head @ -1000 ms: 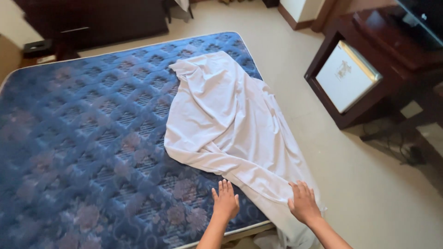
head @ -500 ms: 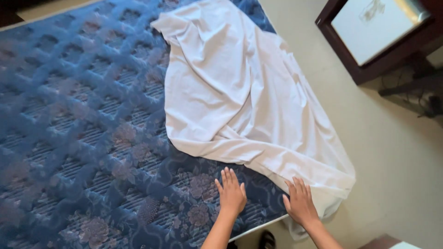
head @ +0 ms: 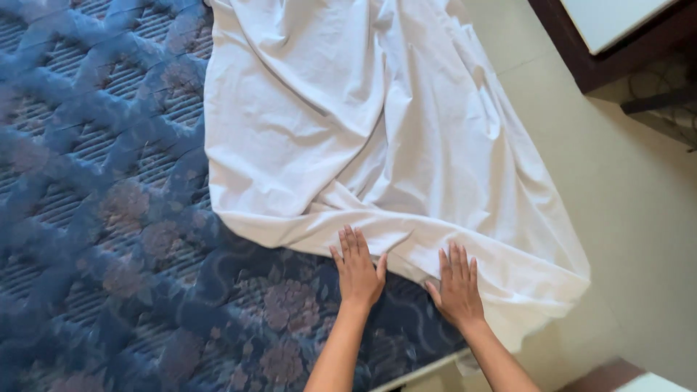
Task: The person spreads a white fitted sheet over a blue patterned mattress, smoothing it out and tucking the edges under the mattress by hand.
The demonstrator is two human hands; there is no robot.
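**Two flat hands on the edge of a white sheet**

A bare mattress [head: 109, 218] fills the left and lower part of the view, its quilted cover dark blue with a paler diamond pattern and faded floral patches. To the right of it runs a pale beige floor [head: 639, 210], and in the top right corner stands a piece of dark wooden furniture [head: 617, 54] with a white panel set in its top. A small reddish-brown corner of another object shows at the bottom right edge.

A crumpled white bed sheet [head: 363, 123] lies over the right part of the mattress, bunched in long folds, and its right side spills past the mattress edge and hangs toward the floor. Its near hem runs in a thick rolled fold across the lower middle of the view.

Both forearms come up from the bottom of the frame. The left hand [head: 357, 267] lies palm down with fingers straight and close together, its fingertips on the sheet's near hem and its palm over the blue mattress cover. The right hand [head: 457, 284] lies just beside it, also palm down with fingers extended, resting on the hem near the mattress corner. Neither grip is closed on the cloth: both are open and flat, pressing on the fabric rather than pinching it.
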